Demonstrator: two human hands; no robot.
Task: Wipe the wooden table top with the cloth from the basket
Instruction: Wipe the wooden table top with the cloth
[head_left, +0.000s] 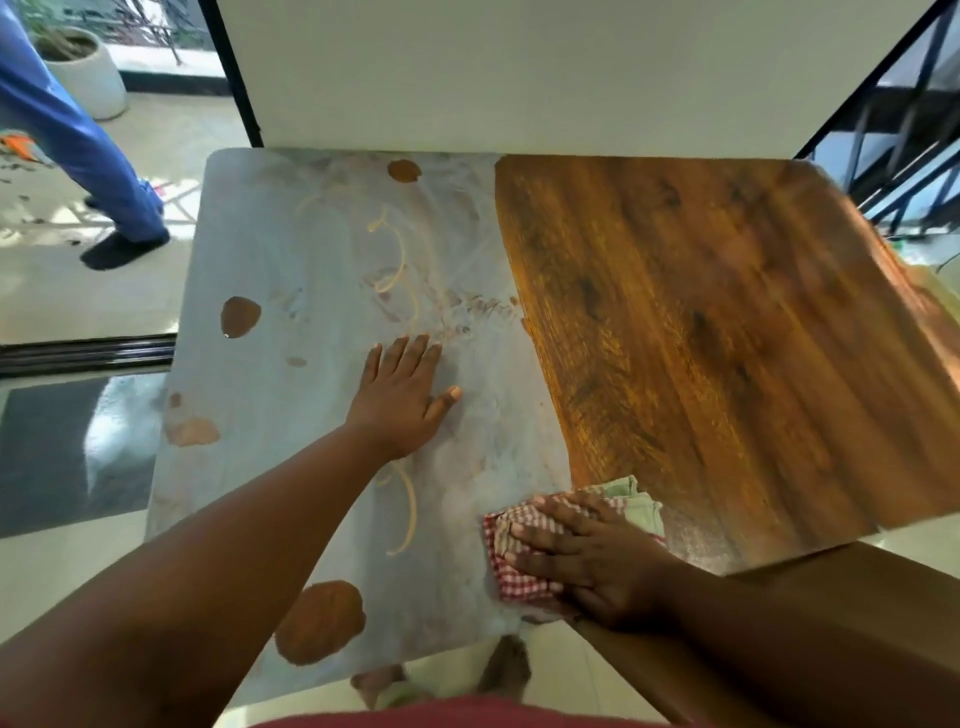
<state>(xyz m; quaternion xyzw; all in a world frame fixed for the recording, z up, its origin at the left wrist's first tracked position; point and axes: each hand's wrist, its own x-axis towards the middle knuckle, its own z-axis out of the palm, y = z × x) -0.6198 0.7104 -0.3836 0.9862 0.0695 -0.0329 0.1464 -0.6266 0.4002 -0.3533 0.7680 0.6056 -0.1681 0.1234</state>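
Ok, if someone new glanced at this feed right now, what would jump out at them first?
The wooden table top is split in two: its right half is bare glossy brown, its left half lies under a pale grey film with streaks and brown patches. At the near edge the right hand presses a red-checked cloth flat on the boundary, while the left hand rests open on the filmed part.

Surface (701, 322): wood; left half coated in grey-white film, right half bare.
Cloth (524, 571): checked, laid at near edge.
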